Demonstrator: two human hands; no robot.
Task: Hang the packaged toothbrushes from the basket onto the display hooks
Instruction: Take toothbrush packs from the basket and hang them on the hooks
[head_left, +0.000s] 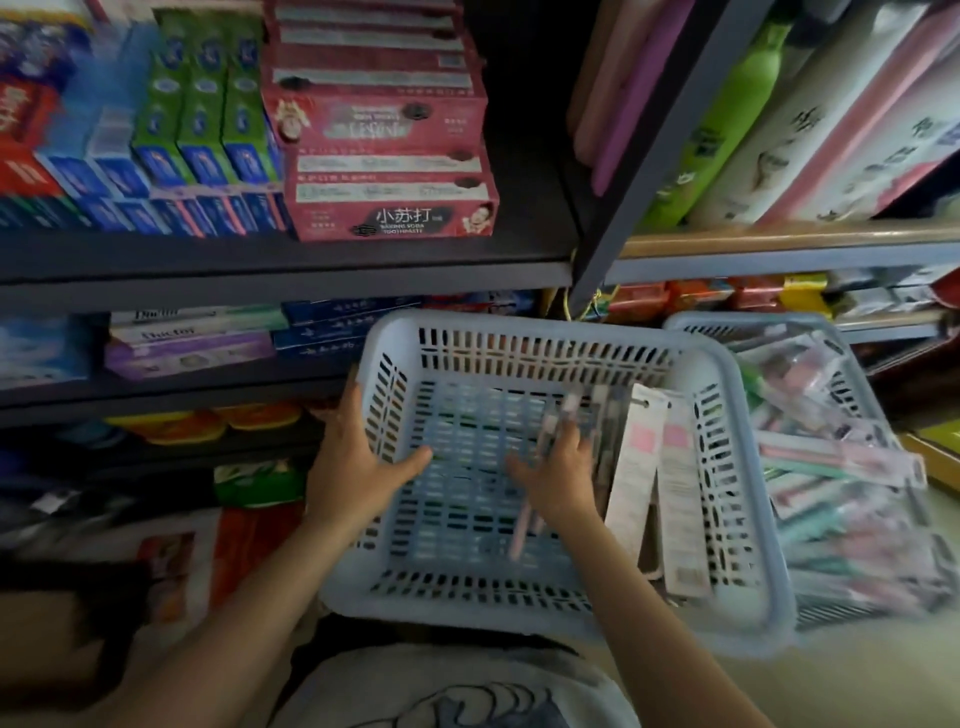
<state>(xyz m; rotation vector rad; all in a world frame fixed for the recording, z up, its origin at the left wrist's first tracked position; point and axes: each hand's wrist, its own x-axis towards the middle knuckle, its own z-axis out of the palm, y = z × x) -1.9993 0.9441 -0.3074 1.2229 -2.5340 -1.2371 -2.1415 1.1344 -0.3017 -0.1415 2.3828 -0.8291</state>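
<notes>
Packaged toothbrushes (644, 467) along right wall of basket (519, 332), long axis near-to-far, under and just right of right hand (556, 478), fingers (571, 439) spread flat, left hand (353, 467) gripping left wall, farther off

A shop — shelves (291, 270) stacked with boxed toothpaste (389, 171).

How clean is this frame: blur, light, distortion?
Head view: motion blur smears the right hand and the toothbrush packs in the near basket; the far basket is smeared too; red toothpaste boxes are readable; lower left is dim; wide-angle lens bows the shelf edges.
</notes>
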